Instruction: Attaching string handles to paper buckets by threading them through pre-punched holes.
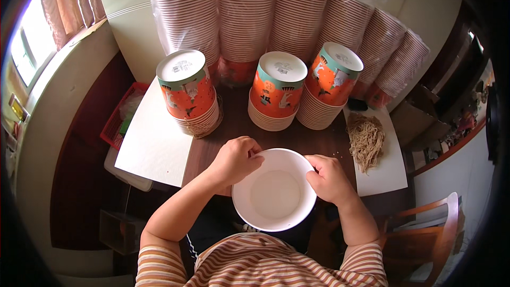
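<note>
A white paper bowl (274, 194), open side up and empty, is held over the near edge of the dark wooden table (313, 141). My left hand (235, 159) grips its rim at the upper left. On the right side of the rim my right hand (328, 178) is closed. Beyond the bowl stand three upside-down stacks of orange and teal paper bowls: left stack (187, 91), middle stack (276, 90), right stack (330, 83).
Tall plastic-wrapped sleeves of stacked bowls (287, 16) lean against the wall behind. A bundle of brown rubber bands (365, 139) lies on a white sheet at the right. A white board (154, 138) covers the table's left. A red basket (119, 119) and a wooden chair (430, 223) flank it.
</note>
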`<action>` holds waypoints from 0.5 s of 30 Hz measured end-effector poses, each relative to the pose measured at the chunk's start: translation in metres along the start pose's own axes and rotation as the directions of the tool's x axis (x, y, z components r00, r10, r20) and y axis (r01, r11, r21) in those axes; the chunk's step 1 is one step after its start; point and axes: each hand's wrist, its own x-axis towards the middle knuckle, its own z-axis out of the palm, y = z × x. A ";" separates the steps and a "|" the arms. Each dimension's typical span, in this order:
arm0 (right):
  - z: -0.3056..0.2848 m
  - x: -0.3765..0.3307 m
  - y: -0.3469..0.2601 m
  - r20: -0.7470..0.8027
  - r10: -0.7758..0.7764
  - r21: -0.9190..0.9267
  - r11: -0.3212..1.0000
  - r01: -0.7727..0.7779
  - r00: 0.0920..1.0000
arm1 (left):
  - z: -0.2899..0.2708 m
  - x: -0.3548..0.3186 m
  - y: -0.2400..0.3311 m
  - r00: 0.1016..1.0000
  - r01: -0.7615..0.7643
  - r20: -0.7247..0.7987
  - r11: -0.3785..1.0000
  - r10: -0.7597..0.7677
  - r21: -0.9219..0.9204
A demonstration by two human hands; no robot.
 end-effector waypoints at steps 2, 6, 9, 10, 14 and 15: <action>0.000 0.001 0.001 -0.004 -0.001 0.009 1.000 0.001 1.000 | 0.007 -0.002 -0.007 0.995 -0.091 -0.031 0.992 0.094 0.091; -0.003 0.006 0.010 0.029 0.071 0.017 0.997 -0.072 0.997 | 0.001 -0.007 -0.005 0.981 -0.191 -0.030 0.981 0.192 0.039; -0.004 0.008 0.011 0.102 0.158 0.060 0.985 -0.164 0.982 | -0.005 -0.001 0.003 0.997 0.066 0.040 0.995 -0.063 -0.077; -0.002 0.008 0.012 0.103 0.159 0.061 0.984 -0.165 0.982 | -0.004 0.002 0.002 0.997 0.068 0.041 0.995 -0.065 -0.077; 0.006 0.009 0.019 0.058 0.096 0.048 0.994 -0.099 0.994 | 0.005 0.009 -0.009 0.998 -0.050 -0.020 0.982 0.054 0.180; 0.006 0.009 0.020 0.054 0.093 0.037 0.995 -0.095 0.994 | 0.008 0.010 -0.012 0.995 -0.085 -0.029 0.958 0.096 0.276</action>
